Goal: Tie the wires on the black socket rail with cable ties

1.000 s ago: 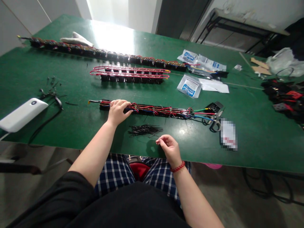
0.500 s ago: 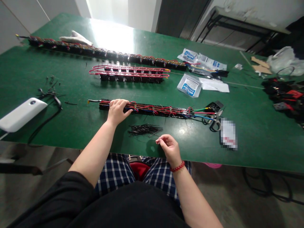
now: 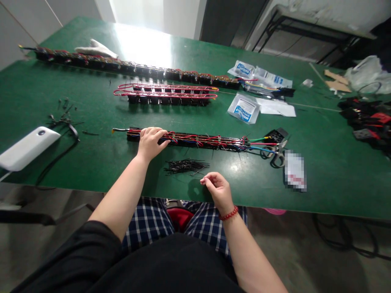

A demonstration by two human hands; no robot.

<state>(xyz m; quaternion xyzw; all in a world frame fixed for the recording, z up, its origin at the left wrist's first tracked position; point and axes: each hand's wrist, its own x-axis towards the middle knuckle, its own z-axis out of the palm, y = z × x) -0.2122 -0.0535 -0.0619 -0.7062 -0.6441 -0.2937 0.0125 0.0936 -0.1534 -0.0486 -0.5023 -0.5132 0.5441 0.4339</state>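
Note:
Across the table in front of me lies a long black strip with wires (image 3: 207,142), red, yellow and blue leads running along it. My left hand (image 3: 151,142) rests over its left part, fingers over the far side and thumb on the near side. At the right end, green, red and blue leads fan out by a pair of scissors (image 3: 277,159). Nearer me sits a loose pile of thin black cable ties (image 3: 186,166). To the right of that pile, my right hand (image 3: 217,189) is closed in a pinch; whatever its fingertips hold cannot be made out.
Farther back lie a looped red-wire assembly (image 3: 171,95) and a longer wired strip (image 3: 137,68), with a white glove (image 3: 96,49) behind. Plastic packets (image 3: 243,109) lie right of centre. A white device (image 3: 29,148) is at the left, a dark heap (image 3: 363,118) at the right.
Both hands and the wired strip stay practically in place. The view has shifted very slightly.

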